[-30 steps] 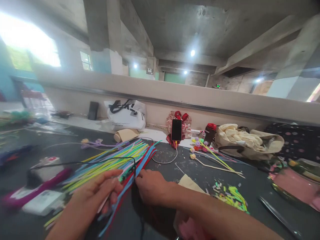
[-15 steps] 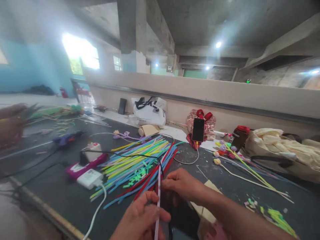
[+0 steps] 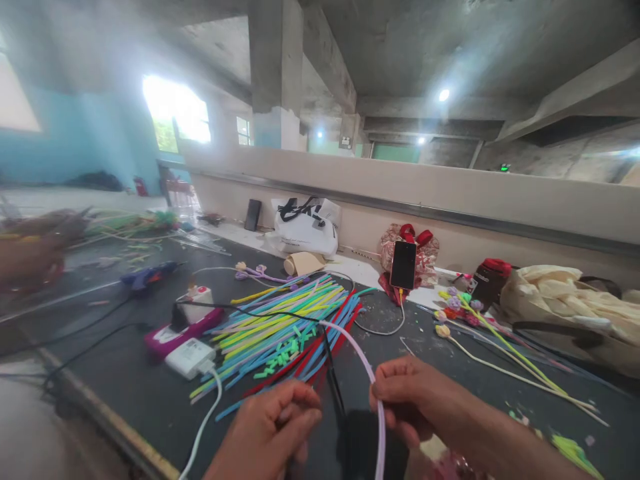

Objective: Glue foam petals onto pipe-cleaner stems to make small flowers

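Note:
A lilac pipe cleaner (image 3: 361, 348) curves from above the colored pile down past the bottom edge of the view. My right hand (image 3: 413, 395) pinches it near its middle between thumb and fingers. To the left, my left hand (image 3: 267, 430) has its fingers curled and thumb close to the index finger, with nothing showing between them; it is apart from the lilac stem. Just beyond my hands lies a pile of pipe cleaners (image 3: 280, 327) in blue, yellow, red and lilac. Short green pieces (image 3: 287, 353) are heaped on top of it.
A purple power strip (image 3: 167, 337) with a white charger (image 3: 190, 358) lies left, its cables crossing the table. Behind are a glue gun (image 3: 150, 275), a white bag (image 3: 305, 227) and a propped phone (image 3: 403, 265). Flower stems (image 3: 500, 340) lie right. A co-worker's blurred hand (image 3: 43, 247) is far left.
My right hand has moved right with the lilac pipe cleaner, which now bows in a curve. My left hand has let go of it. The view has shifted slightly.

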The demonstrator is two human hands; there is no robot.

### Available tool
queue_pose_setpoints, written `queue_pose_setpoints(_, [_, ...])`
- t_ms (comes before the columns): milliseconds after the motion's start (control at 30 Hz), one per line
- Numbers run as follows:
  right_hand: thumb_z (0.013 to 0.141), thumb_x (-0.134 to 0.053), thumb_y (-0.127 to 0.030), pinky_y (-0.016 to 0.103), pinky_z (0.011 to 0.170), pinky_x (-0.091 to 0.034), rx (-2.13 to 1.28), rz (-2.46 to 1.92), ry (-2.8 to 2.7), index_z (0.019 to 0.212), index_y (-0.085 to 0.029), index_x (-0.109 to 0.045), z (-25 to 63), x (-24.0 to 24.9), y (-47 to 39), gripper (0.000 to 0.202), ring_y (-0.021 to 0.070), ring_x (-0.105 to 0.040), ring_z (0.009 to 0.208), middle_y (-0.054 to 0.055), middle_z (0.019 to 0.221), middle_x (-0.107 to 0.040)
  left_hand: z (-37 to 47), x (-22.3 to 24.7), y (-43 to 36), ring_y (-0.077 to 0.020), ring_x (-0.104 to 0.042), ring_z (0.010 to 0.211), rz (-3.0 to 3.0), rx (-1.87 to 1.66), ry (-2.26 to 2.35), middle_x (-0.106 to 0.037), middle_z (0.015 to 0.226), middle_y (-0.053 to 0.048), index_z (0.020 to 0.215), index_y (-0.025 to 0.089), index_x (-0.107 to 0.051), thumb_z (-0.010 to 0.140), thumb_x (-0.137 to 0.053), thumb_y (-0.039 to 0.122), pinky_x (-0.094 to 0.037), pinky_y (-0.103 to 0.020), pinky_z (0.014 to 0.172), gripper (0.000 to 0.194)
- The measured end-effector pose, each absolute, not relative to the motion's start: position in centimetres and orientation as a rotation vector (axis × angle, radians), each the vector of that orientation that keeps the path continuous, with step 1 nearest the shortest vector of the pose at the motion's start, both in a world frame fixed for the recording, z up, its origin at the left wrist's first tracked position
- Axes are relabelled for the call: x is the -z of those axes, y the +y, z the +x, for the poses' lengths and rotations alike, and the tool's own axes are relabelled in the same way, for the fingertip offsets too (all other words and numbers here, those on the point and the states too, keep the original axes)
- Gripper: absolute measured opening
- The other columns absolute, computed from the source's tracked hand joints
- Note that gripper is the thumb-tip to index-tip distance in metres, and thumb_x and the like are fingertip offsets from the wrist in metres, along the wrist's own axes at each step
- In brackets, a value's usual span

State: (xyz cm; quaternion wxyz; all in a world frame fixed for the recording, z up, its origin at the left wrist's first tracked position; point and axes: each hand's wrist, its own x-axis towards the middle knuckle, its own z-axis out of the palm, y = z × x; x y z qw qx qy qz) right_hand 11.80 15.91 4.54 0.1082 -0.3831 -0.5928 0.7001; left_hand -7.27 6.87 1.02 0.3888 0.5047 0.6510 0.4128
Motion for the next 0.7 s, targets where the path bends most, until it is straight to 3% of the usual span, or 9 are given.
queue_pose_setpoints(133, [0.070, -0.054, -0.026, 0.015, 0.032, -0.016, -2.005, -1.150, -1.661, 0.062, -0.015, -0.055, 13.3, -4.9, 15.5, 0.014, 0.0008, -0.040, 0.031, -0.006, 0.047, -0.052, -8.1, -2.1, 7.7, -0.0120, -0.052, 0.045, 1.585, -0.974, 1.885, -0.053, 0.041, 0.006, 0.064, 0.023, -0.062, 0.073, -0.050, 0.031, -0.039, -0.020, 0.048, 0.017])
queue_pose_setpoints(233, [0.071, -0.056, -0.029, 0.016, 0.032, -0.013, -1.898, -1.126, -1.667, 0.065, -0.015, -0.056, 13.8, -4.8, 16.0, 0.016, 0.0004, -0.039, 0.031, -0.006, 0.049, -0.053, -8.2, -1.9, 8.7, -0.0150, -0.061, 0.066, 1.819, -0.936, 1.885, -0.068, 0.067, 0.004, 0.074, 0.027, -0.066, 0.078, -0.046, 0.031, -0.045, -0.022, 0.063, 0.020])
queue_pose_setpoints(333, [0.070, -0.059, -0.029, 0.016, 0.032, -0.012, -1.827, -1.073, -1.662, 0.070, -0.014, -0.057, 14.0, -4.3, 16.9, 0.016, 0.0000, -0.041, 0.033, -0.005, 0.058, -0.057, -7.6, -1.4, 9.5, -0.0184, -0.059, 0.093, 2.085, -0.899, 1.855, -0.067, 0.100, 0.000, 0.084, 0.028, -0.067, 0.080, -0.043, 0.026, -0.044, -0.028, 0.080, 0.025])
queue_pose_setpoints(433, [0.069, -0.061, -0.030, 0.016, 0.032, -0.013, -1.764, -1.071, -1.630, 0.070, -0.014, -0.056, 14.0, -3.7, 18.0, 0.017, 0.0001, -0.043, 0.033, -0.005, 0.059, -0.058, -6.4, -0.9, 10.2, -0.0205, -0.051, 0.107, 2.303, -0.771, 1.785, -0.061, 0.113, -0.003, 0.090, 0.026, -0.067, 0.079, -0.043, 0.020, -0.040, -0.033, 0.091, 0.027])
queue_pose_setpoints(567, [0.068, -0.061, -0.030, 0.015, 0.031, -0.014, -1.735, -1.101, -1.564, 0.069, -0.014, -0.054, 14.3, -3.2, 19.0, 0.017, 0.0006, -0.043, 0.031, -0.006, 0.053, -0.055, -5.4, 0.1, 10.8, -0.0187, -0.055, 0.101, 2.471, -0.611, 1.547, -0.065, 0.108, -0.001, 0.093, 0.028, -0.065, 0.076, -0.047, 0.017, -0.042, -0.031, 0.088, 0.028])
queue_pose_setpoints(700, [0.067, -0.058, -0.026, 0.014, 0.030, -0.014, -1.759, -1.137, -1.502, 0.069, -0.013, -0.054, 15.0, -3.3, 19.3, 0.014, 0.0011, -0.045, 0.032, -0.003, 0.057, -0.059, -6.0, 1.0, 10.7, -0.0199, -0.060, 0.088, 2.517, -0.580, 1.608, -0.068, 0.096, -0.002, 0.085, 0.027, -0.066, 0.071, -0.053, 0.020, -0.045, -0.030, 0.079, 0.021])
